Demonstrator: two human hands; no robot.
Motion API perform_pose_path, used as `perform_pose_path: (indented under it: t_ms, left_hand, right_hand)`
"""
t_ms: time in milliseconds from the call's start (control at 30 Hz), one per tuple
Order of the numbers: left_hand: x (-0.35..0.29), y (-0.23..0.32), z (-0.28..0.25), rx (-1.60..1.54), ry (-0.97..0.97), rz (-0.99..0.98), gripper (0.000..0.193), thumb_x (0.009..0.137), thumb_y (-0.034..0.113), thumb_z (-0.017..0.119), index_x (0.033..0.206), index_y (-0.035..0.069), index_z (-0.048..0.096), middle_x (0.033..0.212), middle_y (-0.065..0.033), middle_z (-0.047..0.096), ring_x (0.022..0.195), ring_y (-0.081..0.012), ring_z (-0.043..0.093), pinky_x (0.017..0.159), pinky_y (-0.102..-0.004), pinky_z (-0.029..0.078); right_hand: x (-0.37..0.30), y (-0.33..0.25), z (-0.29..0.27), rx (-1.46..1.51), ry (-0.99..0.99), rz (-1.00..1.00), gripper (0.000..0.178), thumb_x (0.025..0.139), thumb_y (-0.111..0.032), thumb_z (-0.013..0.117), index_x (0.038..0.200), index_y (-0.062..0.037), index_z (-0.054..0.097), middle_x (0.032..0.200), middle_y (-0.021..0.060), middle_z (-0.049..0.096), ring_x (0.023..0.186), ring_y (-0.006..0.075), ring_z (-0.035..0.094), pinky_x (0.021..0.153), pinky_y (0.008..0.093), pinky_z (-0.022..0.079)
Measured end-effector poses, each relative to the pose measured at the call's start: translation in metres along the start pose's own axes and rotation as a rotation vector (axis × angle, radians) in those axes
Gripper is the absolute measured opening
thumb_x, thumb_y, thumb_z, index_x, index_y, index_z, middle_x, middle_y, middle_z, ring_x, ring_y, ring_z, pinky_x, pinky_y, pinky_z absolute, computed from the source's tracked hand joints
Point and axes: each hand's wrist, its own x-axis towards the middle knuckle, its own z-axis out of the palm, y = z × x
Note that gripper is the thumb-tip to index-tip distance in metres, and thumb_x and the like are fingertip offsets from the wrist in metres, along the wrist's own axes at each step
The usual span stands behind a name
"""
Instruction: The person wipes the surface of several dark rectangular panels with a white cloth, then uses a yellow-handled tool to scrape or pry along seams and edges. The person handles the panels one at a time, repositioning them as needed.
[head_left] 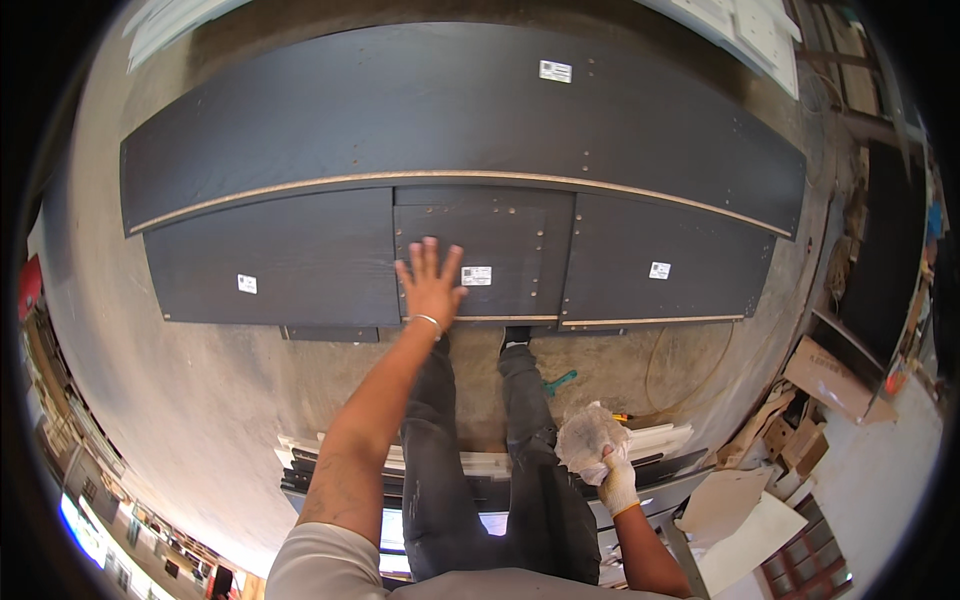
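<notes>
My bare left hand reaches forward with its fingers spread over the small dark grey middle panel, beside a white sticker. Whether the palm presses on the surface I cannot tell. A second dark panel lies to its left and a third to its right. Behind them stretches a long dark panel with a pale raw front edge. My right hand, in a whitish work glove, is closed on a bunched whitish cloth low at the right, near my leg.
A teal hand tool lies on the concrete floor by my right foot. A thin cable loops at its right. White boards are stacked around my legs. Cardboard boxes stand at the right, with white panels at the far edge.
</notes>
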Motion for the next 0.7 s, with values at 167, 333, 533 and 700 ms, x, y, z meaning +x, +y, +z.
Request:
perform_pose_path:
  t_ms: [167, 333, 533, 700]
  left_hand:
    - [0.029, 0.157, 0.019, 0.135, -0.139, 0.608, 0.085, 0.096, 0.043, 0.068, 0.168, 0.029, 0.025, 0.178, -0.0064, 0.005, 0.164, -0.0309, 0.000, 0.130, -0.0601, 0.003]
    - [0.079, 0.224, 0.037, 0.312, -0.130, 0.664, 0.084, 0.098, 0.049, 0.063, 0.168, 0.022, 0.025, 0.178, -0.0020, 0.010, 0.164, -0.0261, 0.004, 0.131, -0.0547, 0.001]
    - [0.084, 0.205, 0.049, 0.408, -0.122, 0.642, 0.082, 0.102, 0.049, 0.055, 0.168, 0.014, 0.021, 0.177, -0.0017, 0.012, 0.163, -0.0225, 0.007, 0.132, -0.0496, 0.003]
    - [0.080, 0.203, 0.034, 0.422, -0.188, 0.592, 0.082, 0.102, 0.047, 0.055, 0.168, 0.013, 0.020, 0.177, -0.0033, 0.012, 0.163, -0.0227, 0.006, 0.132, -0.0508, 0.004]
  right_hand:
    - [-0.001, 0.017, -0.015, 0.119, 0.004, 0.072, 0.060, 0.102, -0.013, 0.065, 0.155, -0.0007, 0.039, 0.145, 0.0173, 0.056, 0.132, 0.0348, 0.058, 0.111, 0.0502, 0.050]
    - [0.002, 0.026, -0.029, 0.120, 0.064, 0.013, 0.061, 0.103, -0.020, 0.067, 0.154, 0.0006, 0.042, 0.143, 0.0160, 0.058, 0.129, 0.0312, 0.060, 0.109, 0.0450, 0.051]
    - [0.003, 0.036, -0.046, 0.192, 0.003, -0.039, 0.067, 0.100, -0.032, 0.071, 0.150, 0.0057, 0.045, 0.137, 0.0167, 0.062, 0.123, 0.0279, 0.064, 0.104, 0.0391, 0.053]
    - [0.008, 0.042, -0.058, 0.211, 0.057, 0.003, 0.065, 0.100, -0.031, 0.070, 0.147, 0.0066, 0.047, 0.136, 0.0173, 0.063, 0.122, 0.0283, 0.065, 0.104, 0.0392, 0.053]
